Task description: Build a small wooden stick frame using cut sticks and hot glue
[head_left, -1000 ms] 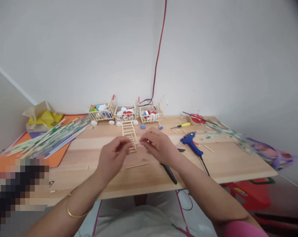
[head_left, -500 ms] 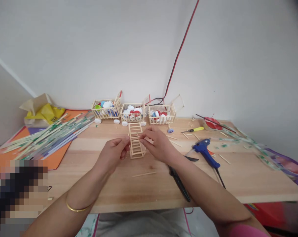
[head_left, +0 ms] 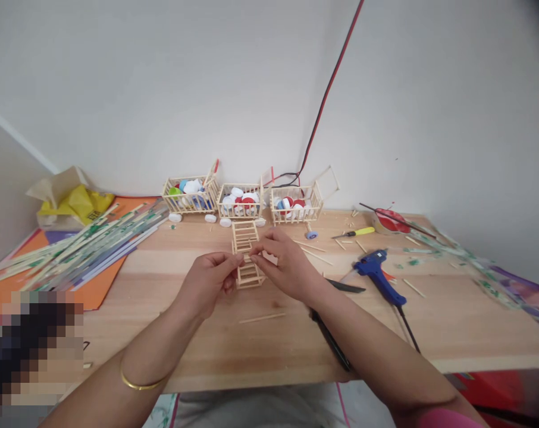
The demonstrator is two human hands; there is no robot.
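Observation:
A small frame of thin wooden sticks, built like a short ladder with raised sides, stands on the table in front of me. My left hand is closed in a pinch, thumb and forefinger over the frame's left side. From the right, my right hand reaches over the frame, thumb and forefinger pinched near its middle. The two sets of fingertips almost meet. What they hold between them is too small to make out. A loose wooden stick lies just nearer to me.
Behind stand three stick carts filled with bottle caps. Many sticks lie on orange card at left. To the right are a blue glue gun, a yellow-handled screwdriver, a black-handled tool and a red-and-white container.
My left hand has moved right, from the frame's left edge to over its bars, closer to my right fingertips. The view has shifted slightly. My right hand stays pinched above the frame.

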